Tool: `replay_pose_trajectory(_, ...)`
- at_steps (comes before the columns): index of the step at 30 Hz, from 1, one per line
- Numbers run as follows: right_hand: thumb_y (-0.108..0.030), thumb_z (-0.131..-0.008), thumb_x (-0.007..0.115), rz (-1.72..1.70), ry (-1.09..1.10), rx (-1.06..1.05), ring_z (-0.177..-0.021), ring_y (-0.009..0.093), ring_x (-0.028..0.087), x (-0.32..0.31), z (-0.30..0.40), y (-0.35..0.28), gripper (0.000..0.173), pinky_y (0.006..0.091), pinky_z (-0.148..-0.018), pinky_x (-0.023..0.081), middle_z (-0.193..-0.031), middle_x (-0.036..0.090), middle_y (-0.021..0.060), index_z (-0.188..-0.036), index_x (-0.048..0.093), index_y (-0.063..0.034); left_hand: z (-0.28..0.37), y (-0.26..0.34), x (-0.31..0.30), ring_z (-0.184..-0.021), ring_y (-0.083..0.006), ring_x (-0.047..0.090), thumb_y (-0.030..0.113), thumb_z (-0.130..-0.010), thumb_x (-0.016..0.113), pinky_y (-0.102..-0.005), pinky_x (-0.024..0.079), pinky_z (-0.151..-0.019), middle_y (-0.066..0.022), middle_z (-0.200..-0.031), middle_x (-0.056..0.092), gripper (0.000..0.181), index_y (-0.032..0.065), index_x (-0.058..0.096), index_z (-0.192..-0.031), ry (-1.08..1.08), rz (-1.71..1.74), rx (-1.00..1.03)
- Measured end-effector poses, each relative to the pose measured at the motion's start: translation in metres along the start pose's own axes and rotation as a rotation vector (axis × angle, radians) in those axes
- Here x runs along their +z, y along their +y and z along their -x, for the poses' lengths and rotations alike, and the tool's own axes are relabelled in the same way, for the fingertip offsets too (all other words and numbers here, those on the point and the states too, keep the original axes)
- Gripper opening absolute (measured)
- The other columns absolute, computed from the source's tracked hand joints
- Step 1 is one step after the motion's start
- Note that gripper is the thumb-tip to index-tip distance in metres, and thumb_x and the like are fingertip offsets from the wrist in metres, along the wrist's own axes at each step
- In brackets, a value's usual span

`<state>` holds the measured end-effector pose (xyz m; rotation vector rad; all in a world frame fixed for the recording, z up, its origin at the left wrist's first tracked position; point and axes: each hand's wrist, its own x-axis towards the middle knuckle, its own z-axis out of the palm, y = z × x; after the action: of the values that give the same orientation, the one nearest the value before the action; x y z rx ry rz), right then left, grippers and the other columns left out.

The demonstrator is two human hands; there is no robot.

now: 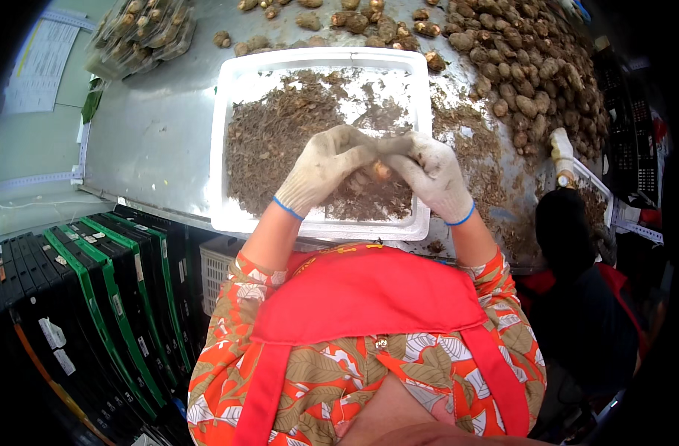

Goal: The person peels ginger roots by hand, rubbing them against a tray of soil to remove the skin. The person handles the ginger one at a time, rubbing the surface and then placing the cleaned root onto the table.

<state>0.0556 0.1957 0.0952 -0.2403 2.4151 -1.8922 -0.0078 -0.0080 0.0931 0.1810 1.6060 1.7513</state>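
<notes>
Both my hands wear off-white knit gloves with blue cuffs and meet above a white foam box (323, 229). My left hand (331, 164) and my right hand (428, 170) hold a small taro corm (381, 170) between them; its pinkish-orange end shows below the fingertips, and the gloves cover most of the rest. Brown, fibrous peelings (278, 145) lie in the box beneath, thickest on its left side. Behind the box, loose taro corms (356, 23) are scattered on the metal table.
A large heap of taro corms (517, 72) covers the table's right side. Clear plastic packs of corms (144, 33) stand at back left. Black and green crates (111, 279) are stacked left, below the table's edge. A co-worker's gloved hand (562, 150) is at right, beside another foam box (594, 181).
</notes>
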Motion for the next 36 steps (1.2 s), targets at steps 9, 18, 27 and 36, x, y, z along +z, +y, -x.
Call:
replay_pose_trajectory(9,-0.005,-0.090,0.057,0.120,0.097,0.032,-0.083,0.022,0.067,0.009,-0.008,0.025,0.017,0.0316,-0.078,0.053,-0.091,0.069,0.0158,-0.103,0.066,0.0010,-0.003,-0.017,-0.004,-0.059,-0.0119,0.062,0.032,-0.089,0.069,-0.0236,0.052,-0.054,-0.0100,-0.080,0.070,0.040,-0.0050,0.062,-0.104,-0.013,-0.014,-0.054)
replay_pose_trajectory(18,-0.003,-0.093,0.055,-0.302,0.018,0.239,-0.083,0.012,0.064,0.004,0.004,0.013,0.020,0.0251,-0.078,0.051,-0.091,0.070,0.0068,-0.108,0.067,0.0019,-0.003,-0.014,0.000,-0.064,-0.0110,0.063,0.036,-0.090,0.067,-0.0235,0.053,-0.056,-0.0088,-0.081,0.069,0.046,-0.0061,0.064,-0.109,0.002,-0.039,-0.013)
replay_pose_trajectory(27,-0.002,-0.090,0.056,0.161,0.163,0.173,-0.081,0.016,0.065,0.004,-0.006,0.045,0.018,0.0281,-0.076,0.053,-0.092,0.067,0.0121,-0.105,0.065,0.0014,-0.009,-0.040,0.002,-0.100,-0.0191,0.066,0.028,-0.096,0.064,-0.0302,0.059,-0.073,-0.0109,-0.117,0.063,0.045,0.0022,0.052,-0.132,-0.016,0.480,0.034)
replay_pose_trajectory(36,-0.003,-0.091,0.065,-0.291,0.345,0.120,-0.094,0.013,0.066,0.028,0.000,0.023,0.030,0.0261,-0.083,0.054,-0.105,0.070,0.0108,-0.120,0.061,0.0049,-0.013,-0.044,0.013,-0.110,-0.0184,0.061,0.029,-0.095,0.065,-0.0324,0.053,-0.093,-0.0086,-0.127,0.060,0.055,0.0015,0.048,-0.139,0.058,0.303,0.180)
